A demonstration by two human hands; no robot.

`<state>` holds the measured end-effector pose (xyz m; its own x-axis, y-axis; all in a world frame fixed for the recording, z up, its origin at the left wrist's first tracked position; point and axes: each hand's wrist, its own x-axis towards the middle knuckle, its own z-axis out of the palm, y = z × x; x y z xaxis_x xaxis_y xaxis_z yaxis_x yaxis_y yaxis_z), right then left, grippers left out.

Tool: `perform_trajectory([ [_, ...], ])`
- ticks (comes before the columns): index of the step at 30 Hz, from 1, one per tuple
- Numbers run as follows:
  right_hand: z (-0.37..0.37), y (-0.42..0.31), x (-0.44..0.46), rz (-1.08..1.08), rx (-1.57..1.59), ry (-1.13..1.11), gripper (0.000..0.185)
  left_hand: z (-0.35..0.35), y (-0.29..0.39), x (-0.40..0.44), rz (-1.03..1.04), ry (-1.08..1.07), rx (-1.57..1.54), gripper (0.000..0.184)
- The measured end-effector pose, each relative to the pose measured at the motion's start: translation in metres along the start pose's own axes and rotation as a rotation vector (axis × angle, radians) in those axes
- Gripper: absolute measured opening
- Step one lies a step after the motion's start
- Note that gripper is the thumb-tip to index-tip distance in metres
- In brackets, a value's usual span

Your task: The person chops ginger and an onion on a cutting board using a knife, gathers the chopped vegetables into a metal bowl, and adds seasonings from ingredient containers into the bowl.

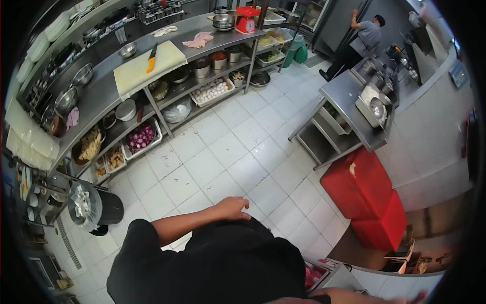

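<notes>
My left hand (234, 208) hangs in front of my dark shirt, above the tiled floor, with its fingers loosely bent and apart. Nothing shows in it. At the bottom right edge, my right hand (407, 299) is blurred and partly cut off by the frame, so its fingers cannot be made out. It is nearest to a low metal unit (341, 283) beside my body. Farther off, an orange-handled knife (151, 62) lies on a pale cutting board (147, 71) on the long steel counter.
Red bins (357, 182) stand at the right, beside a steel table (349, 93). A lined trash bin (109, 206) is on the left. Shelves under the counter hold eggs (212, 92) and red onions (140, 138). A person (362, 38) stands at the back by a large door.
</notes>
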<state>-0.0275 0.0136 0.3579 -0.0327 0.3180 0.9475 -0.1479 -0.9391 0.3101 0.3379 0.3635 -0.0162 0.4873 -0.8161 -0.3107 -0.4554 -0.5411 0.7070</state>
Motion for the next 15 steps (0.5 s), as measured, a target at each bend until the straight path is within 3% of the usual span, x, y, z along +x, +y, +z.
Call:
perform_trajectory([
  [1,0.053,0.002,-0.013,-0.248,-0.102,-0.339,0.044,-0.022,-0.009,0.003,-0.009,0.063,-0.023,0.048],
  [3,0.147,-0.018,-0.114,0.502,-0.056,-0.417,0.030,-0.062,-0.025,0.020,0.009,0.259,-0.078,0.040],
  [4,0.193,-0.032,-0.151,1.281,0.173,-0.277,0.029,-0.083,-0.033,0.029,-0.011,0.326,-0.121,0.037],
  [5,0.235,-0.046,-0.179,1.478,0.197,-0.413,0.026,-0.099,-0.040,0.035,-0.034,0.390,-0.165,0.034],
  [8,0.326,-0.055,-0.282,1.641,0.311,-0.663,0.025,-0.155,-0.048,0.065,-0.111,0.593,-0.258,0.027],
  [12,0.442,-0.069,-0.368,1.502,0.463,-0.955,0.024,-0.227,-0.067,0.132,-0.137,0.708,-0.397,0.019],
  [15,0.535,-0.068,-0.410,1.538,0.628,-1.030,0.026,-0.287,-0.085,0.211,-0.109,0.843,-0.337,0.023],
])
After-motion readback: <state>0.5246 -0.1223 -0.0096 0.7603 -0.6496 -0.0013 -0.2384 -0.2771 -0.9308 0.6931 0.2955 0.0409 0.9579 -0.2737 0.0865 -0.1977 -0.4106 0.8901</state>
